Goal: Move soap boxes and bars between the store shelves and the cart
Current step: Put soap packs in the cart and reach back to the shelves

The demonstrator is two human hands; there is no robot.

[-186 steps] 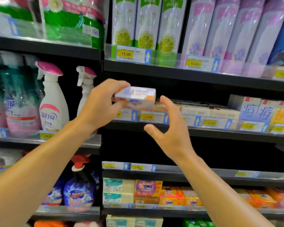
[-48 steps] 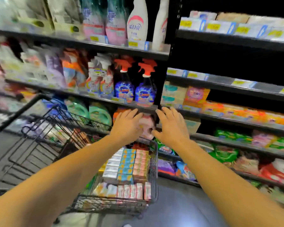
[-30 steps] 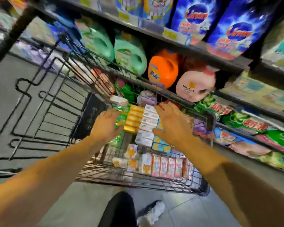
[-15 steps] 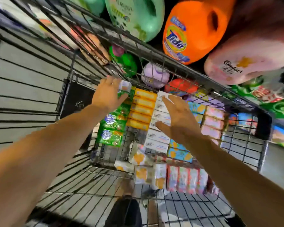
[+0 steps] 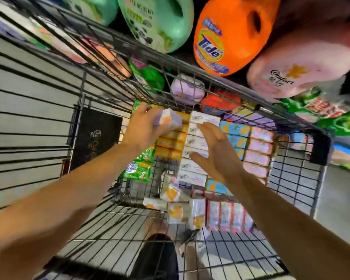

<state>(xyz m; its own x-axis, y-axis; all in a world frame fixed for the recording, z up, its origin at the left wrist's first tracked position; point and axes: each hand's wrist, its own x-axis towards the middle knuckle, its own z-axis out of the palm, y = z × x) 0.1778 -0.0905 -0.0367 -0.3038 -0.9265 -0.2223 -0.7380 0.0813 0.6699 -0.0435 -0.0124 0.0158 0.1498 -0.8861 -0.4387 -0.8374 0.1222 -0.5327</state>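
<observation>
My left hand (image 5: pixel 144 127) grips a small white and lilac soap box (image 5: pixel 170 119) with an orange patch, held just above the yellow boxes (image 5: pixel 171 144) at the far end of the wire cart (image 5: pixel 319 172). My right hand (image 5: pixel 215 152) hovers open, fingers spread, over a row of white soap boxes (image 5: pixel 193 172). Blue and orange boxes (image 5: pixel 233 131) and pink boxes (image 5: pixel 258 154) fill the rows to the right. Green packs (image 5: pixel 138 168) lie to the left. Loose white and orange boxes (image 5: pixel 175 199) and upright pink bars (image 5: pixel 226 216) sit at the near end.
Beyond the cart's far rim stand large shelf bottles: green jugs (image 5: pixel 160 23), an orange Tide jug (image 5: pixel 228 35) and a pink Comfort bottle (image 5: pixel 299 63). A black panel (image 5: pixel 94 138) hangs on the cart's left wall. Grey floor shows on the right.
The view dropped from the shelves into the cart. My left hand carried the soap box down and now holds it lower, over the yellow row. My right hand stays spread above the white row.
</observation>
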